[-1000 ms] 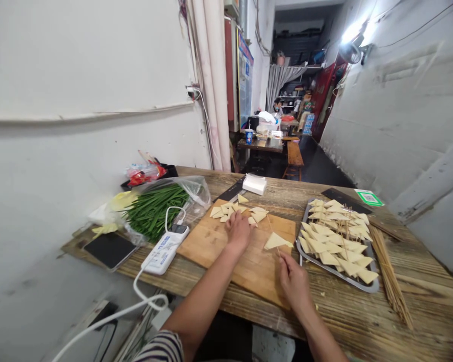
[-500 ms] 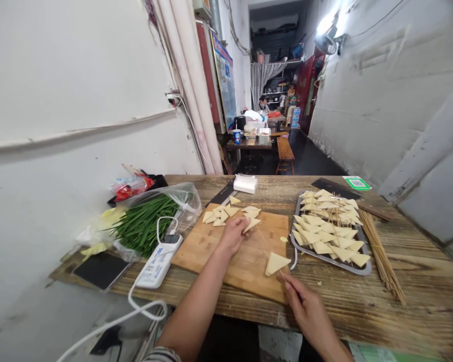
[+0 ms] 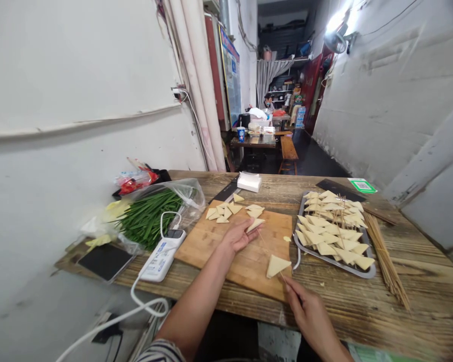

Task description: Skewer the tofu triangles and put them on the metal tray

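Note:
My right hand (image 3: 308, 309) pinches the lower end of a thin bamboo skewer (image 3: 263, 237). Threaded near that end are pale yellow tofu triangles (image 3: 277, 265), bunched together just above the fingertips. The skewer slants up and left across the wooden cutting board (image 3: 207, 246). At its far end my left hand (image 3: 238, 235), turned partly palm up, holds another tofu triangle (image 3: 255, 224) between thumb and fingers. Whether the skewer tip goes into that piece is hard to see. Loose tofu triangles (image 3: 223, 211) lie in small groups on the board's far part.
Right of the board stands a metal tray (image 3: 369, 273) of skewered triangles, with a bundle of bare skewers (image 3: 388, 261) beside it. To the left are bagged green chives (image 3: 147, 217) and a white power strip (image 3: 163, 256). A knife (image 3: 226, 189) and white box (image 3: 249, 182) lie behind.
My left hand has turned more palm up, its fingers loosening around the triangle near the skewer's far end. My right hand keeps its hold. The whole view has shifted slightly.

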A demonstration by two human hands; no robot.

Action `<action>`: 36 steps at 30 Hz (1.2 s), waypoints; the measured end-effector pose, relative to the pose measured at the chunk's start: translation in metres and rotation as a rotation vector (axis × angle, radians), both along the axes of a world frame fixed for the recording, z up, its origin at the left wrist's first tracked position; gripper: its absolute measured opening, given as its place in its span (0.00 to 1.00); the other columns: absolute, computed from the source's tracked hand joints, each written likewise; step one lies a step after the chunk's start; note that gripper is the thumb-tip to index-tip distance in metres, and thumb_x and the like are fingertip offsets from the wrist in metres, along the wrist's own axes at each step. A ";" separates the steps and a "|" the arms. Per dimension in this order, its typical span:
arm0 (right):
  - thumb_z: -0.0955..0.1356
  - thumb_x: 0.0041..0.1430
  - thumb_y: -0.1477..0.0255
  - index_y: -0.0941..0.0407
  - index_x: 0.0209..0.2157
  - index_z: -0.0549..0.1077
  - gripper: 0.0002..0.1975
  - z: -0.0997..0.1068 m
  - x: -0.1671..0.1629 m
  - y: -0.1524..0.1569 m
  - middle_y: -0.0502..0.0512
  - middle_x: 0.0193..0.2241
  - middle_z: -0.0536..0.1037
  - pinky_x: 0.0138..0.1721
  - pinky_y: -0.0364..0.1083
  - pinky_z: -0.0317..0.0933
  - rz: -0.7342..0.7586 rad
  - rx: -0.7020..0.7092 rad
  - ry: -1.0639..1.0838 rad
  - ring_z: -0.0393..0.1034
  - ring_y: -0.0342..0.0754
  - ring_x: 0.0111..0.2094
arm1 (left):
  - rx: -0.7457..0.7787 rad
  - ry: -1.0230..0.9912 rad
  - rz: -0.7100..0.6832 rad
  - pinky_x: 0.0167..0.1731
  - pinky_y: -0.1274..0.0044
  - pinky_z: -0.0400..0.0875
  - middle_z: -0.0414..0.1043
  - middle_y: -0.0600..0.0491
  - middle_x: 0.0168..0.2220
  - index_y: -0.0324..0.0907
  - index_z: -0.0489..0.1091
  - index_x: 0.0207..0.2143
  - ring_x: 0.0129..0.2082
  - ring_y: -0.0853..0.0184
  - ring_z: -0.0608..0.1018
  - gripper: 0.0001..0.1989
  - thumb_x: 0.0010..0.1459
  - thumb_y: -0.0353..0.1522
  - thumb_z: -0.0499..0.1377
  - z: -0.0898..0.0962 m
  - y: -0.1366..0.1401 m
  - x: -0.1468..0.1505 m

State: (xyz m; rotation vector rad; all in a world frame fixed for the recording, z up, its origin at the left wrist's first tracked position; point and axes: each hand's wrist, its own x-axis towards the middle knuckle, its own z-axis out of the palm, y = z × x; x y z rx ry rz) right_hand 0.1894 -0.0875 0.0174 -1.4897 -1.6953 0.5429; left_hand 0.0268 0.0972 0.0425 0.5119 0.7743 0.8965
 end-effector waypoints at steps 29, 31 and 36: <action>0.55 0.60 0.66 0.64 0.42 0.72 0.21 0.001 -0.011 0.007 0.63 0.35 0.77 0.32 0.42 0.66 -0.062 -0.029 -0.009 0.73 0.49 0.33 | 0.067 0.026 -0.032 0.36 0.75 0.72 0.73 0.43 0.35 0.33 0.68 0.30 0.35 0.65 0.76 0.04 0.51 0.26 0.58 0.000 -0.007 0.004; 0.55 0.60 0.66 0.64 0.42 0.72 0.22 0.001 -0.013 0.008 0.63 0.33 0.77 0.30 0.42 0.66 -0.071 -0.026 -0.013 0.74 0.49 0.30 | 0.069 0.020 -0.039 0.36 0.74 0.72 0.72 0.43 0.35 0.33 0.68 0.30 0.35 0.65 0.76 0.04 0.50 0.26 0.58 0.001 -0.007 0.004; 0.55 0.59 0.66 0.64 0.41 0.73 0.21 0.005 -0.018 0.011 0.62 0.31 0.78 0.28 0.42 0.67 -0.102 -0.016 -0.049 0.74 0.49 0.26 | 0.075 0.002 -0.055 0.36 0.74 0.72 0.73 0.44 0.34 0.33 0.67 0.30 0.35 0.64 0.76 0.04 0.49 0.26 0.59 0.001 -0.008 0.005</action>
